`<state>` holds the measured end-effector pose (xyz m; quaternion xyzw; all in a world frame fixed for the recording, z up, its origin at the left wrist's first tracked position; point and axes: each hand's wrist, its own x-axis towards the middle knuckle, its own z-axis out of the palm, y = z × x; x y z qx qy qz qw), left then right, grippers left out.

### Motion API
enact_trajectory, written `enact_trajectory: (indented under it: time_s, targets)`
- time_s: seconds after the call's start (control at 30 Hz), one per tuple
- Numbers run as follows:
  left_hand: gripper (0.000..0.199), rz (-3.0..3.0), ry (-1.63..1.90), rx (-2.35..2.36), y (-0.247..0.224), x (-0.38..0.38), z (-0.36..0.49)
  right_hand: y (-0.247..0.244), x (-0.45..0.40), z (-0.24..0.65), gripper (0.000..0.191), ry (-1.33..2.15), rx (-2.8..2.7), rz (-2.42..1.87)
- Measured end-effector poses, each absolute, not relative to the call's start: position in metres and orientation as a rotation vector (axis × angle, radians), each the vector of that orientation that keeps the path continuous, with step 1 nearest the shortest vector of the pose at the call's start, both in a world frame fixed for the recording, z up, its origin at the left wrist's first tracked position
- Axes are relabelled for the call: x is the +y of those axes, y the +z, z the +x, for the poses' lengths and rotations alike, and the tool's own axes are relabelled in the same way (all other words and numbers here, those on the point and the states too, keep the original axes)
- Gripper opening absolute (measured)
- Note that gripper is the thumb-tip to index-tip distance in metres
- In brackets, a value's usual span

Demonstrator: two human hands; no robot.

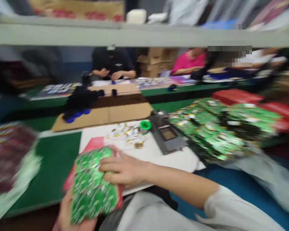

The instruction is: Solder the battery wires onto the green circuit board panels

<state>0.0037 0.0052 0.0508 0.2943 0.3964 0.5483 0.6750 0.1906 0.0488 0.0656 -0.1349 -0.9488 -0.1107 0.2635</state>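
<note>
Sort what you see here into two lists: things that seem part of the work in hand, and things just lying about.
Work in hand, judging by touch:
- green board panel, held by the left hand, right hand on it
- pink material at its edges

Lying about, untouched:
- green spool
- dark stand
- small loose parts
- heaped boards
- cardboard

Gripping a green circuit-board panel [93, 197] at seven o'clock with the left hand [66, 207], touching its face with the fingertips of the right hand [126, 169]. Facing a green spool [148, 124] near centre, close by a dark device [167, 146] toward four, stacked green boards [207, 130] at three, a maroon bundle [19, 160] at eight, and a co-worker in black [121, 61] at eleven.
</note>
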Motion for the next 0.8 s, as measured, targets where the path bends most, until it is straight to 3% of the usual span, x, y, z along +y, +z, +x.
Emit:
enact_trajectory:
  time_s: [0.13,0.3,0.37,0.47,0.67,0.8]
  targets:
    - [0.039,0.195,1.415,0.974,0.035,-0.034,-0.032,0.045,0.036,0.19,0.046,0.173,-2.47,-0.626]
    - [0.035,-0.033,1.582,0.885,0.027,-0.035,-0.032,0.041,0.024,0.168,0.035,0.527,-2.192,-0.825]
    - [0.038,-0.041,1.651,0.868,0.025,-0.039,-0.028,0.038,0.015,0.151,0.055,0.638,-2.226,-0.885]
    - [0.048,-0.015,1.729,0.859,0.019,-0.051,-0.024,0.033,0.009,0.127,0.08,0.722,-2.3,-0.892]
    - [0.065,-0.088,1.835,0.875,0.011,-0.061,-0.036,0.028,0.021,0.096,0.072,0.88,-2.375,-0.784]
    - [0.063,-0.13,1.911,0.858,0.009,-0.061,-0.046,0.027,0.033,0.076,0.085,0.902,-2.512,-0.701]
